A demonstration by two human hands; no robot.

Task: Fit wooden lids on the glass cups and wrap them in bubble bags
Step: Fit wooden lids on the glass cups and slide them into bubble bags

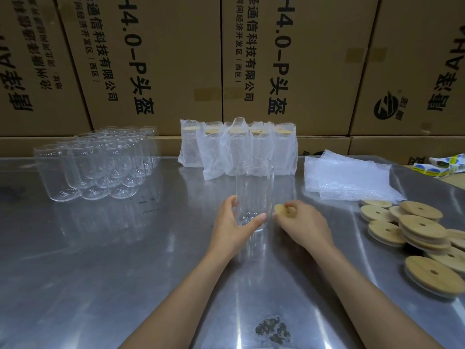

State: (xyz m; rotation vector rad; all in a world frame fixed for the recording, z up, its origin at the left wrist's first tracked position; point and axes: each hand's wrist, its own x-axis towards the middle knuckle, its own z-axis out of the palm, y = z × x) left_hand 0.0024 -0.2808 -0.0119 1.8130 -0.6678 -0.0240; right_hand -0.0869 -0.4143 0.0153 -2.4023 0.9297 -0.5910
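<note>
Stacked cardboard cartons (226, 59) printed with black characters form the backdrop behind a reflective metal table (100, 260). At centre I see one upright glass cup (254, 190), taken as the landmark. My left hand (230, 227) grips its lower wall, thumb across the near side and fingers round the far left side. Just right of the cup, my right hand (302, 225) pinches a wooden lid (281, 210) held on edge, close to the cup but not on it. Behind the cup stands a row of lidded cups in bubble bags (236, 149). Far left of the cup is a cluster of bare glass cups (100, 162). Right of it and farther back lies a pile of flat bubble bags (349, 180); right of it and nearer, loose wooden lids (422, 235) overlap in a heap.
</note>
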